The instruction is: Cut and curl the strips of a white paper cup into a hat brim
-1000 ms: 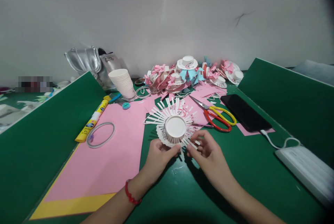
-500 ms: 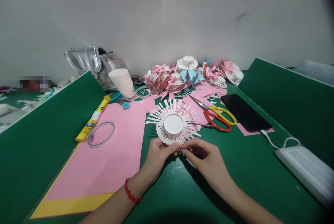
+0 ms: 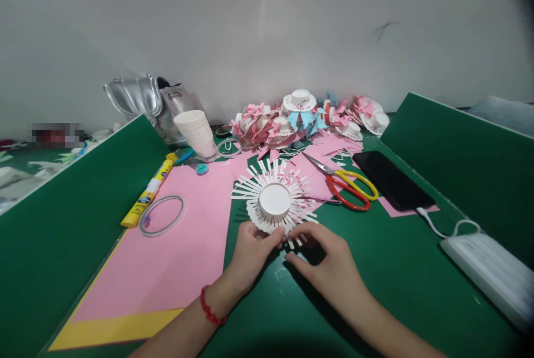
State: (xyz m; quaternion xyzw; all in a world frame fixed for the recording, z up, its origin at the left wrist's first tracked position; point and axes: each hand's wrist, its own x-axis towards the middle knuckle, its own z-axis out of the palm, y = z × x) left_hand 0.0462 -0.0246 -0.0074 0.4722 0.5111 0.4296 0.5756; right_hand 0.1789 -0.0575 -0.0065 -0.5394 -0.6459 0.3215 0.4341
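A white paper cup (image 3: 274,200) is cut into many thin strips that fan out around its round base, which faces up. Along its near left side, the strips are folded into a scalloped rim. My left hand (image 3: 257,246) pinches that rim at the near edge, thumb on top. At the near right, my right hand (image 3: 323,252) has its thumb and index finger apart, with the fingertips beside loose strips. Behind the cup, scissors (image 3: 348,188) with red and yellow handles lie on pink paper and the green table.
A glue stick (image 3: 148,191) and a grey ring (image 3: 162,216) lie left on pink paper (image 3: 167,274). Stacked paper cups (image 3: 196,132) and a pile of finished paper-cup hats (image 3: 275,124) stand behind. A phone (image 3: 394,180) and face mask (image 3: 488,269) lie right; green partitions (image 3: 467,163) flank the table.
My right thumb and index finger have parted from the near strip they were pinching. The cut cup has shifted slightly left, still in my left hand.
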